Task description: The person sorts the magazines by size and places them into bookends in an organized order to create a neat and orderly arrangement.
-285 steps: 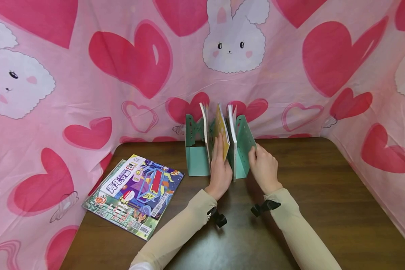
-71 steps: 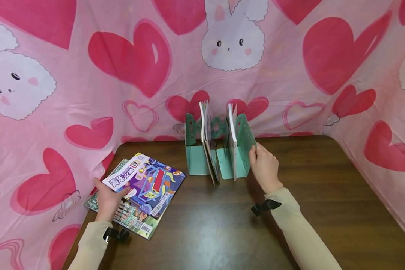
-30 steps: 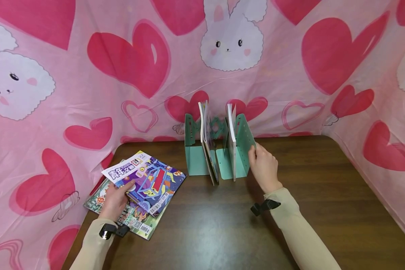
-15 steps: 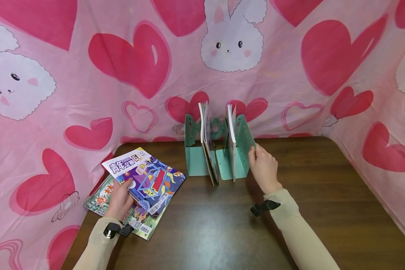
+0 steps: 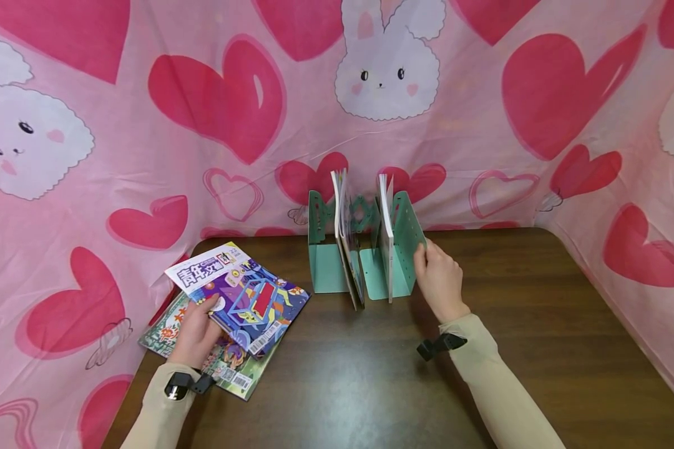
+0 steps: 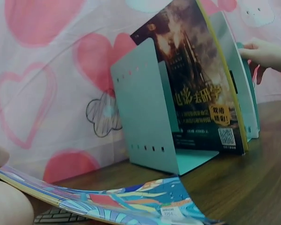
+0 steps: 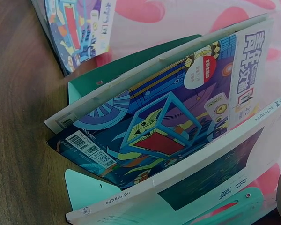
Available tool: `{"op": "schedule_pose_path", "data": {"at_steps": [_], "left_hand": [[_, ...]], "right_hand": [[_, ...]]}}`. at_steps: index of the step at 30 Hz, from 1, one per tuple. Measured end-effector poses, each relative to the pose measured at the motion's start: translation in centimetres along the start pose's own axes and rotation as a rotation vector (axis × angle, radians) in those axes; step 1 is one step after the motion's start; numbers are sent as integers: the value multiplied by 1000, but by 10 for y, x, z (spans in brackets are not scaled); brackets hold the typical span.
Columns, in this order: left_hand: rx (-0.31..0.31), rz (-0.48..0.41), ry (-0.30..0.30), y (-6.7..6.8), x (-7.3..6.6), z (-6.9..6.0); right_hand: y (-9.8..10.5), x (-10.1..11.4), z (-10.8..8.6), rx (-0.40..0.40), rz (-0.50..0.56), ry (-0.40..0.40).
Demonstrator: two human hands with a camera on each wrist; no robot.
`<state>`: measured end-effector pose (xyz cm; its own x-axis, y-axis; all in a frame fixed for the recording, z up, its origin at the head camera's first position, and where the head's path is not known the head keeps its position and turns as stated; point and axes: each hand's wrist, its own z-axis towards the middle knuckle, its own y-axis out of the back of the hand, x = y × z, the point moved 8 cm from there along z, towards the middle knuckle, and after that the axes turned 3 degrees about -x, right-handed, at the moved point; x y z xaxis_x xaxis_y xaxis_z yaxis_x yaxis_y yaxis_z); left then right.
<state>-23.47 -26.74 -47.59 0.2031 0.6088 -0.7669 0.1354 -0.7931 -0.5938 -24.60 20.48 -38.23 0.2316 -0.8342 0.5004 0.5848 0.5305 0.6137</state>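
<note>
My left hand (image 5: 196, 333) pinches the left edge of a purple illustrated magazine (image 5: 258, 305), thumb on the cover. That edge is raised and the magazine bows in the left wrist view. Beneath it lies a green-covered magazine (image 5: 236, 374), partly hidden. My right hand (image 5: 440, 280) grips the front edge of the right side panel of a mint-green metal book rack (image 5: 328, 268). Several magazines stand in the rack: a dark-covered one (image 6: 192, 70), a purple one (image 7: 164, 126) leaning left, and a white-spined one (image 7: 168, 183) at the right.
A brown wooden table (image 5: 337, 380) bears everything. Behind it and at both sides hangs a pink cloth (image 5: 309, 118) with hearts and rabbits. The rack stands near the table's back edge, with a gap between its middle magazines.
My left hand has moved from a yellow-covered magazine in the rack to the pile, taken hold of the purple magazine and raised its left edge. My right hand stays on the rack.
</note>
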Motion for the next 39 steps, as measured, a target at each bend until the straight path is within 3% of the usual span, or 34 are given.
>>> {"op": "schedule_pose_path", "data": {"at_steps": [8, 17, 30, 39], "left_hand": [[81, -108, -27, -18, -5, -7], [118, -68, -133, -40, -15, -18], [98, 168, -224, -83, -21, -48], [18, 327, -249, -105, -23, -71]], "right_hand": [[0, 2, 0, -5, 2, 6], [1, 1, 1, -3, 3, 1], [-1, 0, 1, 33, 1, -17], [-1, 0, 0, 20, -10, -9]]}}
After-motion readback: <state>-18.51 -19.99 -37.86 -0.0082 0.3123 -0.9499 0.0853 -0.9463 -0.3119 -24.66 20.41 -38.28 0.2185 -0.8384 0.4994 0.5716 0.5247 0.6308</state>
